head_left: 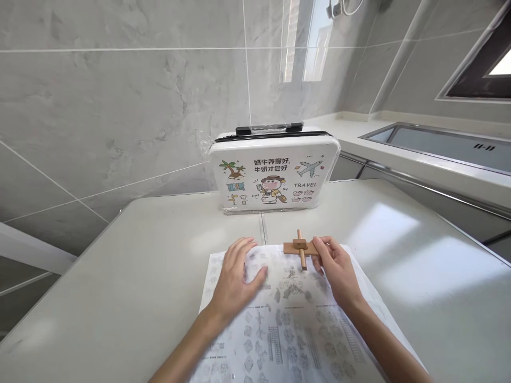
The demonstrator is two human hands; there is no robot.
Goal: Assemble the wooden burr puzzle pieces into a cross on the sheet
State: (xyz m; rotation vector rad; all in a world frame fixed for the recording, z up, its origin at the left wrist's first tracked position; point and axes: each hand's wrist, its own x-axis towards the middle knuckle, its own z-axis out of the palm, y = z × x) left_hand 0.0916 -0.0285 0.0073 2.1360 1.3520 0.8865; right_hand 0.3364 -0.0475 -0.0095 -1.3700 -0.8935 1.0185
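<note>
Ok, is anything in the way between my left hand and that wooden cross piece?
Nothing visible. Only the flat printed sheet lies between the left hand and the wooden cross piece. The right hand grips the piece's far end, and the white case stands farther back.

I see grey marbled wall tiles point(120, 106) behind a pale table point(139, 276) with a seam down its middle. On the right runs a white counter point(403, 159) with a steel sink point(439, 141) set into it (sunlight lies in bright patches on the tabletop). A dark-framed window point(479, 69) sits in the top corner.
</note>
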